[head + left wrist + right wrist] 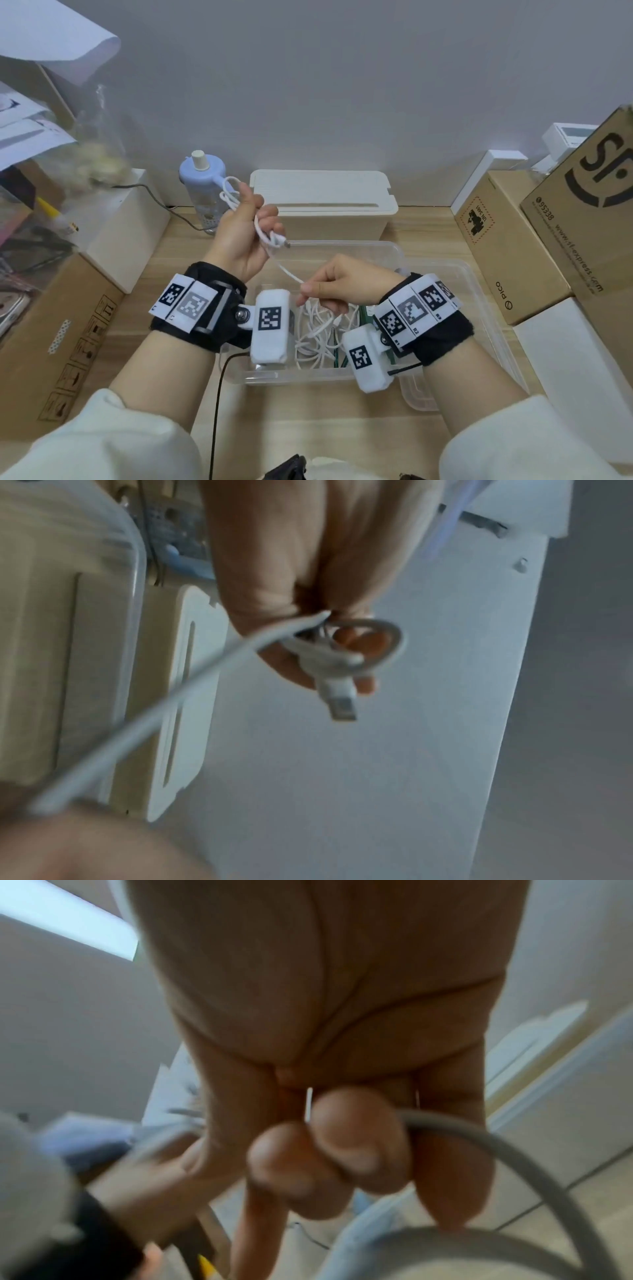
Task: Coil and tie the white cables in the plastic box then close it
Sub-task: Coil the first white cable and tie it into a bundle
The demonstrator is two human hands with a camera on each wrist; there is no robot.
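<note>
Two hands work above a clear plastic box point(486, 308) on a pale wooden tabletop point(185, 246).

At far left stands a brown cardboard carton point(51, 342), with a white box point(126, 222) behind it. A pale blue bottle point(202, 188) with a cream cap stands near the back wall.

Next comes the left hand point(243, 236), raised above the box's left rear corner. Its fingers are curled round a small coil of white cable point(233, 198); loops stick out above the fist. The left wrist view shows a loop and a plug point(342, 702) poking out past the fingertips.

From that fist one strand of the cable runs down and right to the right hand point(342, 284). This hand hovers over the middle of the box, its thumb and fingers pinching the strand.

Under both hands, more white cables point(318, 335) lie in a loose tangle on the box floor. Something green lies beside them; what it is cannot be told.

Behind the box sits a cream container point(322, 202) with its lid on.

At right, another clear plastic piece point(418, 394) shows under the right wrist. Further right, tall cardboard cartons point(582, 205) lean by the wall.
</note>
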